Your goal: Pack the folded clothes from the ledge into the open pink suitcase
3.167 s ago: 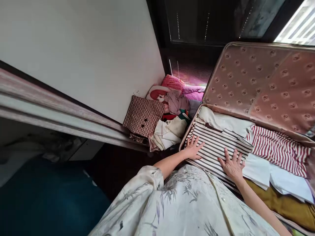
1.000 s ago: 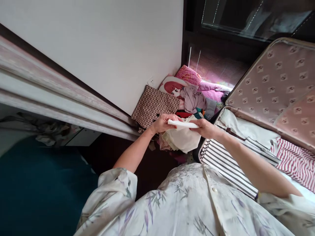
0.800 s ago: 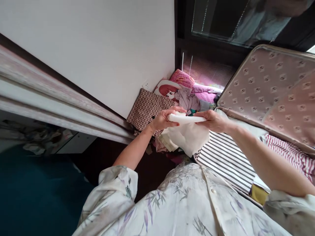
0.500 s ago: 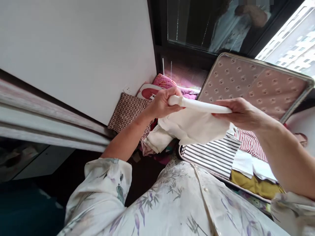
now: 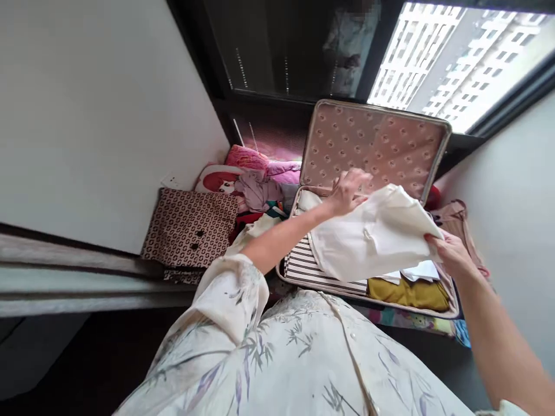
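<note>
while my left hand (image 5: 349,190) and right hand (image 5: 448,254) each pinch an edge of the cream garment (image 5: 373,237), it hangs spread above the open suitcase (image 5: 451,309); striped top (image 5: 303,267) and mustard piece (image 5: 407,292) already packed, cream one not yet in.

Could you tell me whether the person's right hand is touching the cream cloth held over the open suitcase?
Touching. The head view shows the right hand pinching the corner of the cream cloth, with fingertips folded over its edge above the suitcase.
</note>
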Action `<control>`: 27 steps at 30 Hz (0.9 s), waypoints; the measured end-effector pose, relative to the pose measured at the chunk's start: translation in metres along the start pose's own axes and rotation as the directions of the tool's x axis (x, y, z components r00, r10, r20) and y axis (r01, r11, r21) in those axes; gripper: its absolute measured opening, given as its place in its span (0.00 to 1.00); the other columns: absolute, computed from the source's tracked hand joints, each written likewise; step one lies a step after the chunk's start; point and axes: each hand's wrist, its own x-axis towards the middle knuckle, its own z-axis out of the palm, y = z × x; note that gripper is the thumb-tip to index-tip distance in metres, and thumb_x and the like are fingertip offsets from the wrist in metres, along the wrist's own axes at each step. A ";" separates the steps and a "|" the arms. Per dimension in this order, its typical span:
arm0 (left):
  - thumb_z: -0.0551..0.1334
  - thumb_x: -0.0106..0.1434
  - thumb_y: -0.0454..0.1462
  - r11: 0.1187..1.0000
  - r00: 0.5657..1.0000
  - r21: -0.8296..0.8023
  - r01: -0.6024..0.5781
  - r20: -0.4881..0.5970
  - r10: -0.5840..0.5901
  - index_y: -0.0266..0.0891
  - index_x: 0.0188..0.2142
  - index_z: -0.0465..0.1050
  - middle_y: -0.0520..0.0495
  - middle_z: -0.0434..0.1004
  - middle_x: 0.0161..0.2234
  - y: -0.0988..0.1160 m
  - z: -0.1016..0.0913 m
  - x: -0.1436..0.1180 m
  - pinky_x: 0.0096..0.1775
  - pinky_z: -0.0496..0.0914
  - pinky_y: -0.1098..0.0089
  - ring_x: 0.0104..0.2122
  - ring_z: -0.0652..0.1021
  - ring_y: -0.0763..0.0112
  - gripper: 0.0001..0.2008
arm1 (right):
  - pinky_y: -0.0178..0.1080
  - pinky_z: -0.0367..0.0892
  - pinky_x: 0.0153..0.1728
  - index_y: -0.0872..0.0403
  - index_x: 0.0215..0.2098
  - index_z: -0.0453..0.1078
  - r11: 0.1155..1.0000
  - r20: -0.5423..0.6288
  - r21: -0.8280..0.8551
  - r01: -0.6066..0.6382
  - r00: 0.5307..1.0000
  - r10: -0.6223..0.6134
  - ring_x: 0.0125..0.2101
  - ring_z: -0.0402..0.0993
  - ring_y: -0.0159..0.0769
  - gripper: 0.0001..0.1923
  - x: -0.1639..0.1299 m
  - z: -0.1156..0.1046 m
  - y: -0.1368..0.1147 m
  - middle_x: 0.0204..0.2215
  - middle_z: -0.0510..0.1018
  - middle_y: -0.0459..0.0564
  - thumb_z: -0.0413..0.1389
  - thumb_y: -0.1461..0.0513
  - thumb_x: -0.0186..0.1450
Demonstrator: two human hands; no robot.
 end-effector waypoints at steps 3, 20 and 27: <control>0.70 0.60 0.34 0.923 0.912 -0.025 0.384 0.170 -0.374 0.36 0.57 0.72 0.33 0.73 0.56 -0.012 0.074 -0.099 0.63 0.65 0.49 0.61 0.72 0.46 0.25 | 0.45 0.65 0.22 0.50 0.25 0.74 0.982 -0.036 -0.105 -0.159 0.987 0.156 0.21 0.69 0.41 0.09 0.019 -0.058 0.099 0.23 0.76 0.53 0.65 0.58 0.45; 0.75 0.49 0.33 0.111 0.236 -0.380 0.918 0.300 -0.924 0.38 0.30 0.71 0.52 0.76 0.27 -0.013 0.160 -0.220 0.41 0.72 0.68 0.34 0.79 0.65 0.14 | 0.41 0.70 0.23 0.54 0.39 0.75 0.965 -0.043 0.016 -0.262 0.964 0.263 0.24 0.74 0.41 0.24 0.039 -0.094 0.172 0.25 0.79 0.52 0.63 0.56 0.43; 0.70 0.60 0.40 -0.035 0.270 -0.565 0.825 0.448 -0.852 0.38 0.35 0.70 0.50 0.78 0.31 -0.009 0.154 -0.226 0.40 0.74 0.67 0.31 0.78 0.69 0.11 | 0.45 0.76 0.47 0.50 0.65 0.70 0.936 0.353 -0.163 0.311 0.904 -0.239 0.46 0.78 0.46 0.35 0.012 0.018 0.111 0.52 0.81 0.53 0.57 0.56 0.58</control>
